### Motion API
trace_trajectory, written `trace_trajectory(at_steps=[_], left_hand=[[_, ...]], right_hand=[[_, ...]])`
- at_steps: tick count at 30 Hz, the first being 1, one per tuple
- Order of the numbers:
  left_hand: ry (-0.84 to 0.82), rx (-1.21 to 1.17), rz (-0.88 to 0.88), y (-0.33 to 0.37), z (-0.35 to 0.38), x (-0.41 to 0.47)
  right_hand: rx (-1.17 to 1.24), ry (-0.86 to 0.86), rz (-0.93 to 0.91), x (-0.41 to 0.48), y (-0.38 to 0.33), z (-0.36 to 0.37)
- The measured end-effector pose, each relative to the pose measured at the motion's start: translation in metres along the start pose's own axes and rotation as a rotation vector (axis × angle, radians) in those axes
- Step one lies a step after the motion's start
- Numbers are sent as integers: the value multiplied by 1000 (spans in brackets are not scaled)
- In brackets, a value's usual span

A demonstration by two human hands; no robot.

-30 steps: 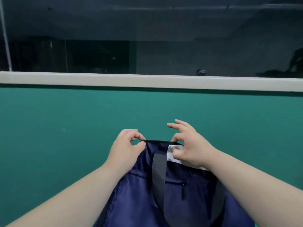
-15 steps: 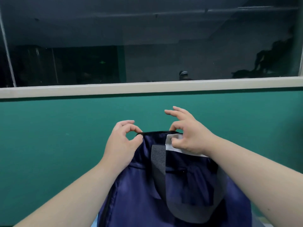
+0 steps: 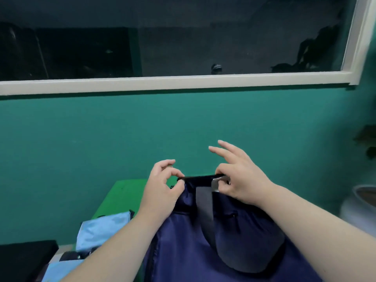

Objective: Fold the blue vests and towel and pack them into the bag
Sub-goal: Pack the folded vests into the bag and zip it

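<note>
The left hand [image 3: 160, 186] pinches the left end of the bag's black top edge [image 3: 200, 177] between thumb and forefinger, with its other fingers curled above the pinch. The right hand [image 3: 242, 178] pinches the right end of the same edge with its thumb and a bent finger, while two fingers stretch free toward 10 o'clock and touch nothing. The edge runs taut between the pinches, at 3 o'clock from the left hand and 9 o'clock from the right. The navy bag [image 3: 234, 231] spreads from both hands toward 6 o'clock, between the forearms, and a grey strap [image 3: 203, 210] loops down its near face. A white patch [image 3: 214, 183] shows just beside the right thumb; I cannot tell whether it is towel or label. At 8 o'clock from the left hand, well apart, light-blue vests [image 3: 103, 226] lie heaped at the near end of a green table [image 3: 122, 196], and a black object [image 3: 24, 255] lies farther out the same way. Behind stands a teal wall [image 3: 183, 129] under a pale window sill [image 3: 173, 82], and a pot [image 3: 364, 198] sits at 3 o'clock from the right hand.
</note>
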State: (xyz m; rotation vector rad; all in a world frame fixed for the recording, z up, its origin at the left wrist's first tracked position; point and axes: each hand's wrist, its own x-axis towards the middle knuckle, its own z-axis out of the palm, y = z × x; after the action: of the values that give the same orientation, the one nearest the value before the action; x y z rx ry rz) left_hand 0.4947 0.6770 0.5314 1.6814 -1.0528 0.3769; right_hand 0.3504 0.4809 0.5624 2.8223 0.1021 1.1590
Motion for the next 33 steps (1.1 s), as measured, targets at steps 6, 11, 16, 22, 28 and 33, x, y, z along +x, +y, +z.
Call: trace_trajectory(at_steps=[6,11,16,22,28,33], left_hand=[[-315,110,-132,-58,13,-99],[-370,150,-238,-66,16,-139],[-434,185,-187,-67,15,-137],[-438,172,-279,-73,28,-123],[-250,197,-315,-69,32,-44],[-152,178,-232,-51,9,-6]], right_hand=[[91,-250,46,-105,-37,69],[175,-513,234,-152,-28,82],[202,-620,389,-169,11,74],[289,-608,535,-169,41,69],[289,-429,573,-98,65,56],[281,-258,507,-58,71,29]])
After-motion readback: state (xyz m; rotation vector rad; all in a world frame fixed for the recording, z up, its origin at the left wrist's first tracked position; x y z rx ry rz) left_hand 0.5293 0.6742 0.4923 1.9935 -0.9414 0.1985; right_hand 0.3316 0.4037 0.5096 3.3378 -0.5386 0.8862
